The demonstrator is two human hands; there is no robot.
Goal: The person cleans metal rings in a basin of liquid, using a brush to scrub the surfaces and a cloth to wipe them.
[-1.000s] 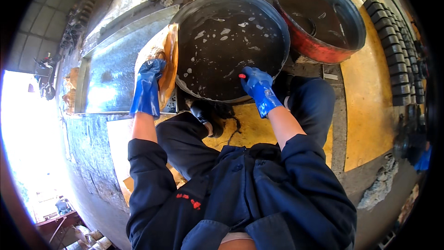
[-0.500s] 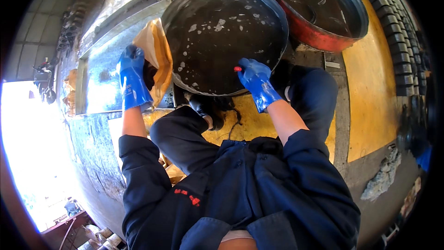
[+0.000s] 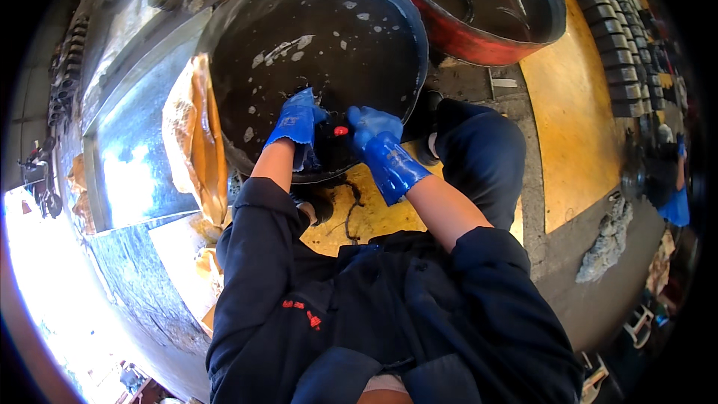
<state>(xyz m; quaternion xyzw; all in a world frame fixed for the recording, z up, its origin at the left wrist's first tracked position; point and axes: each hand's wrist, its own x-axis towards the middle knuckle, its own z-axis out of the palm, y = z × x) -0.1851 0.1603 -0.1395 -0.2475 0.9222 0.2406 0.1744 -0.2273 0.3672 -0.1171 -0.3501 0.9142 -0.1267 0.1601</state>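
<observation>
A large round dark tub [image 3: 425, 52] in front of me holds dark liquid with pale foam patches. My left hand [image 3: 298, 121], in a blue rubber glove, is low over the tub's near part, its fingertips at the liquid. How far its fingers are bent is hidden. Beside it my right hand [image 3: 375, 133], gloved alike, is closed near the near right rim. A small red end [image 3: 341, 131] of some object sticks out at its fingers; the rest is hidden. To the left stands a crumpled brown paper bag [image 3: 196, 131], with neither hand touching it.
A red-sided round tub [image 3: 479, 37] with dark liquid stands at the far right. A shallow metal tray [image 3: 142, 157] lies left of the bag. Stacked dark blocks [image 3: 609, 37] line the right, near a grey rag [image 3: 607, 243]. Yellow boards [image 3: 572, 142] cover part of the floor.
My left hand has left the paper bag and moved right, down into the tub beside my right hand. The view has shifted, so tubs and bag appear further left.
</observation>
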